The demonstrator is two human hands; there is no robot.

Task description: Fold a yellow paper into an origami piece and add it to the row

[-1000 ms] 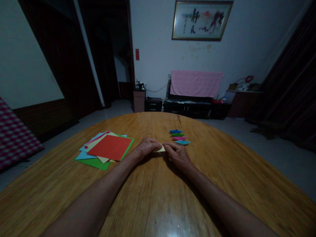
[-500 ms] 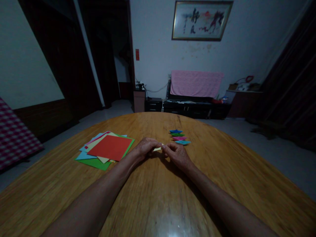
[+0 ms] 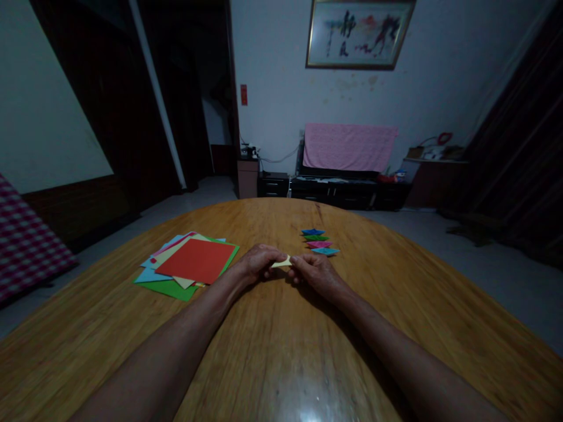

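A small piece of folded pale yellow paper [image 3: 282, 263] is held between my two hands, just above the table. My left hand [image 3: 263, 261] pinches its left end, thumb on top. On the other side, the thumb and fingers of my right hand [image 3: 313, 269] close on its right end. Parts of the paper are hidden by the fingers. Beyond my right hand stand several folded paper boats in a row: a light blue boat [image 3: 325, 252] nearest, then a pink boat [image 3: 319, 244], a green boat [image 3: 315, 238] and a dark blue boat [image 3: 312, 232].
To the left of my left hand lies a loose stack of coloured paper, with a red sheet [image 3: 197, 258] on top and a green sheet [image 3: 171, 290] sticking out below. The round wooden table [image 3: 272, 363] has a curved far edge. A low black cabinet [image 3: 334, 192] stands beyond it.
My right hand's fingers have shifted slightly on the yellow paper, and more of the paper shows between my hands. The stack and boats stay where they were.
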